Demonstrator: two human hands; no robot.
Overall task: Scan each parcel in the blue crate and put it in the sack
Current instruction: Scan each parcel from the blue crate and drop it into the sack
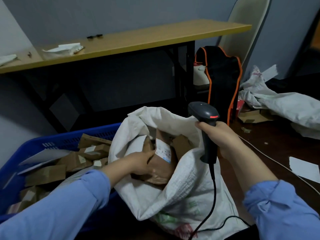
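Observation:
A blue crate (24,151) at the left holds several brown cardboard parcels (46,174). To its right stands an open white woven sack (187,184) with several parcels inside. My left hand (138,162) reaches into the sack's mouth and grips a brown paper parcel (162,168) with a white label. My right hand (220,137) holds a dark grey barcode scanner (204,115) upright by its handle, just right of the sack's rim, with a red light lit on its head. The scanner's black cable hangs down over the sack.
A long wooden table (131,42) on black legs stands behind, with crumpled papers on it. A black bag with orange trim (223,80) stands to the right. Crumpled white sacks (285,103), cardboard scraps and a white paper (304,168) lie on the dark floor at right.

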